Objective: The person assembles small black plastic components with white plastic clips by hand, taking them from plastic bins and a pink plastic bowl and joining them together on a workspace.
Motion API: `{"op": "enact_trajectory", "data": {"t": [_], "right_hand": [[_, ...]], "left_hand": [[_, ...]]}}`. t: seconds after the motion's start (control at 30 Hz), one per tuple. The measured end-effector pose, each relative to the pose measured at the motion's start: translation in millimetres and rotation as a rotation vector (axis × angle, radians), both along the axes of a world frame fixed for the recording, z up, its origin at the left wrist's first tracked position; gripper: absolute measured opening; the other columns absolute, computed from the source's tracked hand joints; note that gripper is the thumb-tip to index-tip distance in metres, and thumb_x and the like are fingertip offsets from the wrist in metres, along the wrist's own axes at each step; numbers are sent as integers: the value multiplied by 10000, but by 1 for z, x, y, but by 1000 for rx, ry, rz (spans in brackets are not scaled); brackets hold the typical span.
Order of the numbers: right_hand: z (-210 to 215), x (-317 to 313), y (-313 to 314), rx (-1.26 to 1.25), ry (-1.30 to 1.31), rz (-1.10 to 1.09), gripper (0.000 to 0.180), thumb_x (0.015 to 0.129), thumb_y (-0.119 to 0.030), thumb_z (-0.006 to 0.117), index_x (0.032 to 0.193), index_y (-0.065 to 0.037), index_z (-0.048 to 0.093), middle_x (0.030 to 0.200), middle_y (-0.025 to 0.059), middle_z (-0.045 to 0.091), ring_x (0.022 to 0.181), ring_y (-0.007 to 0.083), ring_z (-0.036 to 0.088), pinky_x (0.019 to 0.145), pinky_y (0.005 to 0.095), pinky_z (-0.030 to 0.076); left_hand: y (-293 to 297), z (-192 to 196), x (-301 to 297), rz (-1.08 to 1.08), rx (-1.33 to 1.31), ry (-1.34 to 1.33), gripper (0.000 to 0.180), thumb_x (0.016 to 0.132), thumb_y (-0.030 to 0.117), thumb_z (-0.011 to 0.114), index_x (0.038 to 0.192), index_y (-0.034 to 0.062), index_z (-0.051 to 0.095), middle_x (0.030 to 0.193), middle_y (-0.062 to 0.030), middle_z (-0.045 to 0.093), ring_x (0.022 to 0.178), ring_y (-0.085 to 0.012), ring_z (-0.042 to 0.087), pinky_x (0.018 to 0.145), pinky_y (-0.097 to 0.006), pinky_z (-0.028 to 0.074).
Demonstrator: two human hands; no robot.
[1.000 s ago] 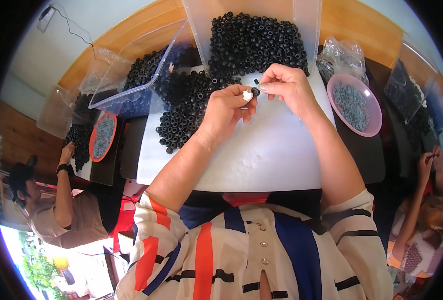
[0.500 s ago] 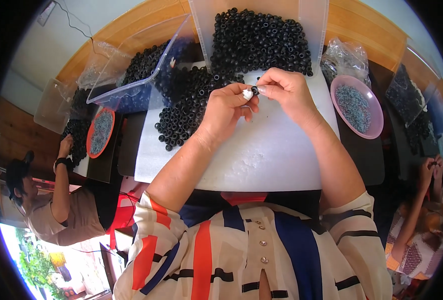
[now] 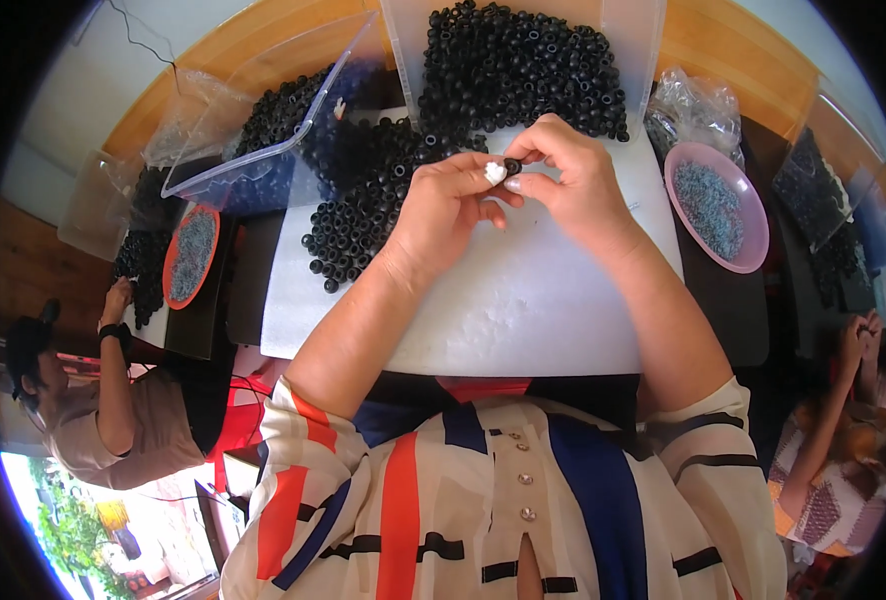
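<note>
Above the white foam-like sheet (image 3: 493, 320), my two hands meet over a small round black part (image 3: 513, 167) with a hole in it. My left hand (image 3: 450, 205) pinches it from the left, fingers curled. A small crumpled white bit (image 3: 495, 173) sits at that thumb's tip; whether it is wrapped on the thumb or held cannot be made out. From the right, the thumb and forefinger of my right hand (image 3: 568, 175) close on the same part. A heap of similar black parts (image 3: 363, 215) lies left of my left hand.
A clear bin (image 3: 653, 40) tipped toward me holds many black parts behind my hands. Another clear bin (image 3: 253, 160) stands to the left. A pink bowl (image 3: 758, 240) and an orange bowl (image 3: 170, 285) hold small grey-blue pieces. Co-workers sit on both sides.
My right hand's fingers have shifted round the black part, the forefinger now over its top and the thumb below. The whole view has tilted slightly.
</note>
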State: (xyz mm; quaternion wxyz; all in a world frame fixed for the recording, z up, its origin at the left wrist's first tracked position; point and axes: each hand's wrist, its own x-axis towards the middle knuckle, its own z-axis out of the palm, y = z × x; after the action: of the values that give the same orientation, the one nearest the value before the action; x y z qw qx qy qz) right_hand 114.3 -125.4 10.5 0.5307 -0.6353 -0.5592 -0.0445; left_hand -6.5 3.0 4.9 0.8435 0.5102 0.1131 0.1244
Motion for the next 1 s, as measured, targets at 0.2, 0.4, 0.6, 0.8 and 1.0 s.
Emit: {"op": "enact_trajectory", "data": {"t": [0.2,0.4,0.6,0.8,1.0], "right_hand": [[4,-10,4,7,100,71,212,702,60,694,887,-14,621,842,67,604,788,172,654,705,290,529],[-23,-2,17,-79,-101,-72,117,728,-16,674,831,-62,641,822,41,607,777,209,631,676,337,510],[-37,-12,18,-252,-591,-133,31,710,-98,632,737,-104,647,806,39,615,811,249,593,715,367,466],[-36,-30,20,-319,-704,-75,89,744,-129,597,771,-59,643,826,122,624,861,289,616,762,426,449],[-35,-38,20,-279,-728,-98,110,782,-121,570,771,-44,648,831,150,633,848,315,617,751,426,441]], "left_hand": [[9,1,0,60,113,-23,144,867,35,641,953,-81,645,839,-120,651,708,-188,612,588,-295,481],[23,9,-2,319,186,1,162,878,44,626,972,-88,634,819,-125,638,674,-174,603,568,-276,476],[24,4,1,295,134,0,196,894,51,594,1024,-91,628,828,-123,636,662,-176,603,538,-267,474],[22,1,-2,420,357,14,197,888,47,579,1035,-65,647,852,-97,653,743,-164,616,620,-265,484],[21,-3,-1,440,408,-24,190,902,68,588,1045,-51,631,880,-94,657,808,-170,624,722,-268,492]]}}
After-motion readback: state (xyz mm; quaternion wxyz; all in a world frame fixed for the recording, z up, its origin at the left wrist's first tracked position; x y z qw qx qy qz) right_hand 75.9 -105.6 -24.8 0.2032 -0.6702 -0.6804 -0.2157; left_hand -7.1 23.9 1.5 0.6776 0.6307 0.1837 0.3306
